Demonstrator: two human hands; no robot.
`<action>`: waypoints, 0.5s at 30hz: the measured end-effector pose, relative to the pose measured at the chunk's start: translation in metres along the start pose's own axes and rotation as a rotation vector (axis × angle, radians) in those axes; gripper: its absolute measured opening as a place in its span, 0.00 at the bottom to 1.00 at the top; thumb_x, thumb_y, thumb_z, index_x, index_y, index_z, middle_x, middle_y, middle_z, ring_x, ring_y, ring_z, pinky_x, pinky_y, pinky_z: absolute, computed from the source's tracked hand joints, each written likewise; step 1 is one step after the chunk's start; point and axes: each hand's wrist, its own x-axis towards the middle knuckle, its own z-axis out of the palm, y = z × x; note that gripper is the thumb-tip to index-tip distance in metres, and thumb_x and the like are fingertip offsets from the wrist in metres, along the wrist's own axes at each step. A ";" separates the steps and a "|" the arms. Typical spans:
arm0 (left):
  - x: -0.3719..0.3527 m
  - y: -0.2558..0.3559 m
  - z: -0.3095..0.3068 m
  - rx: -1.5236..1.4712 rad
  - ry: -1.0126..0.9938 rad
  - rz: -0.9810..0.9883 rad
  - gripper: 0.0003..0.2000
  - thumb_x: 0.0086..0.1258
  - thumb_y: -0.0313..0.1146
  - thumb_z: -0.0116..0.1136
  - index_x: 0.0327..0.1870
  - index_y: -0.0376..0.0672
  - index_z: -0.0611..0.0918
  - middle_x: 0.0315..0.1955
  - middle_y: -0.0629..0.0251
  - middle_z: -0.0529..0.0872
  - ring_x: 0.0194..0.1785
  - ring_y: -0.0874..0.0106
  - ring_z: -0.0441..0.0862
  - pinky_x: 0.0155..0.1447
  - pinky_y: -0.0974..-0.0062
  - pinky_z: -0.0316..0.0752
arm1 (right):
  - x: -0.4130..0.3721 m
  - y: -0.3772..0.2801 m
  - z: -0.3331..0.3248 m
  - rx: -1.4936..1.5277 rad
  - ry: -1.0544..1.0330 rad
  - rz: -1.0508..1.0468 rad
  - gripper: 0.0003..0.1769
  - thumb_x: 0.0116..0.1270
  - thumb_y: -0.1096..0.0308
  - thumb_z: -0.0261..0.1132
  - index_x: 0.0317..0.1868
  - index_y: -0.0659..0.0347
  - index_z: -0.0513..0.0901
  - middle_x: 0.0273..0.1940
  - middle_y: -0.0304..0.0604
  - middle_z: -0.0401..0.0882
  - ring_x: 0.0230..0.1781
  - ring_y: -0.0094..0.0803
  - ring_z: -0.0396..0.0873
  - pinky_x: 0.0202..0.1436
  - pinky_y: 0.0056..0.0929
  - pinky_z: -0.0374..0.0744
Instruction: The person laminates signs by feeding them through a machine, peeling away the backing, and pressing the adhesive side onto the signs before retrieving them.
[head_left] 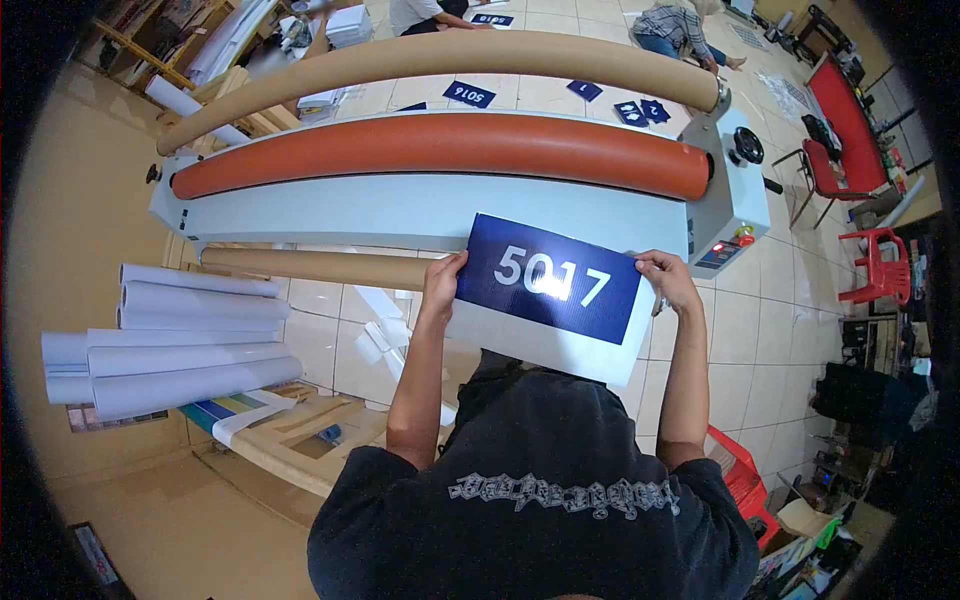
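Between my two hands is a number sign (545,278), a flat sheet with a dark blue upper part reading 5017 and a white strip along its lower side. My left hand (443,285) pinches its left edge. At the upper right corner my right hand (670,280) grips it. The sign tilts down to the right in front of my body. Just beyond it stands a laminating machine (330,215) with a long orange roller (440,155) and a brown cardboard tube (450,65) above. Another brown tube (310,264) runs low along its near side.
White rolls (190,345) are stacked at the left, by a wooden frame (290,460). Blue signs (469,94) lie on the tiled floor behind the machine, where two people (672,32) sit. Red chairs (875,265) stand at the right. Paper scraps (380,335) lie below the machine.
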 end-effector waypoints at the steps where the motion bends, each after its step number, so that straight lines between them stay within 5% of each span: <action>1: 0.005 0.001 -0.008 -0.030 0.002 0.009 0.13 0.71 0.35 0.56 0.42 0.33 0.84 0.39 0.66 0.86 0.40 0.79 0.79 0.48 0.82 0.71 | 0.005 -0.005 0.007 0.054 -0.022 0.004 0.11 0.64 0.68 0.67 0.43 0.65 0.84 0.31 0.34 0.81 0.30 0.17 0.72 0.31 0.20 0.71; 7: 0.041 -0.003 -0.040 0.050 0.071 0.142 0.14 0.73 0.37 0.54 0.45 0.34 0.84 0.39 0.67 0.86 0.41 0.80 0.79 0.50 0.82 0.71 | 0.032 -0.013 0.042 0.151 0.198 0.087 0.13 0.62 0.70 0.68 0.48 0.62 0.82 0.36 0.35 0.81 0.33 0.19 0.73 0.36 0.18 0.71; 11: 0.074 -0.018 -0.062 0.079 0.027 0.092 0.14 0.73 0.38 0.54 0.45 0.35 0.84 0.37 0.70 0.85 0.40 0.79 0.78 0.51 0.81 0.71 | 0.050 0.023 0.068 0.144 0.379 -0.060 0.21 0.58 0.78 0.68 0.54 0.64 0.78 0.46 0.41 0.79 0.39 0.24 0.76 0.44 0.21 0.75; 15: 0.110 -0.045 -0.070 0.227 0.127 0.126 0.15 0.73 0.38 0.54 0.46 0.34 0.82 0.39 0.65 0.84 0.40 0.77 0.78 0.50 0.77 0.72 | 0.070 0.075 0.089 0.030 0.635 -0.103 0.27 0.57 0.73 0.70 0.58 0.62 0.76 0.54 0.47 0.76 0.48 0.31 0.77 0.53 0.28 0.76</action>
